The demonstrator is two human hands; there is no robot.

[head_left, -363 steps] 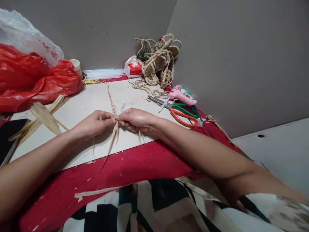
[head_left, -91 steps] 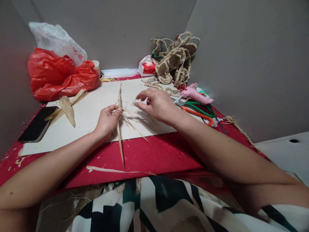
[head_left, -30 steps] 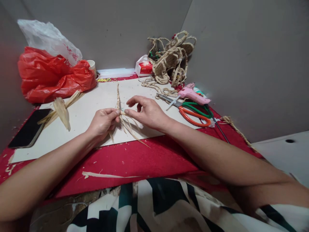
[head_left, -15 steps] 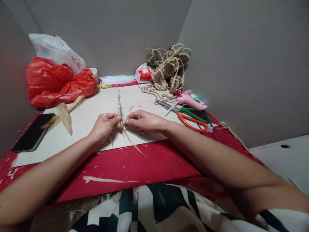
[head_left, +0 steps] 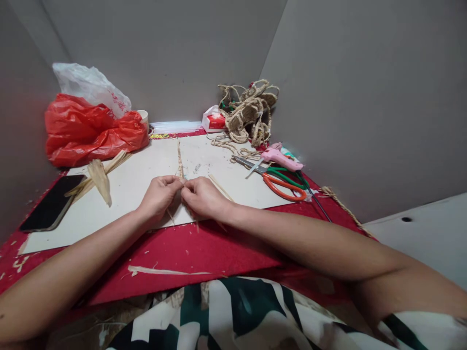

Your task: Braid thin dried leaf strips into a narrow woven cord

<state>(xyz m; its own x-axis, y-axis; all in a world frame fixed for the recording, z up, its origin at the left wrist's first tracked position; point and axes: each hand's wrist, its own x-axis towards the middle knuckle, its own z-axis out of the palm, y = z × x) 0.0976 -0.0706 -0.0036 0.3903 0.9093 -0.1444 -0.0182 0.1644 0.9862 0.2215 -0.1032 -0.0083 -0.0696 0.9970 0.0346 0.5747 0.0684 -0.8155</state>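
A thin braid of dry husk strips [head_left: 180, 159] stretches away from me over the white board [head_left: 160, 151]. My left hand [head_left: 162, 193] pinches its near end between thumb and fingertips. Right beside it, fingers curled, my right hand [head_left: 201, 197] grips the strips at the same spot; the fingertips of both hands nearly meet. Loose strip ends poke out below both hands. One pale strip [head_left: 220, 187] sticks out past the far side of my right hand. The exact crossing of the strips is hidden by my fingers.
Left are a phone [head_left: 53, 204], flat husk pieces [head_left: 99, 182] and a red plastic bag [head_left: 93, 133]. On the right lie scissors [head_left: 282, 187], a pink glue gun [head_left: 280, 158] and a heap of braided cord [head_left: 248, 114]. A loose strip [head_left: 164, 271] rests on the red cloth [head_left: 204, 248].
My right hand has closed in toward my left and turned knuckles-up over the strips. A strip now points away beyond it. The whole view has shifted slightly.
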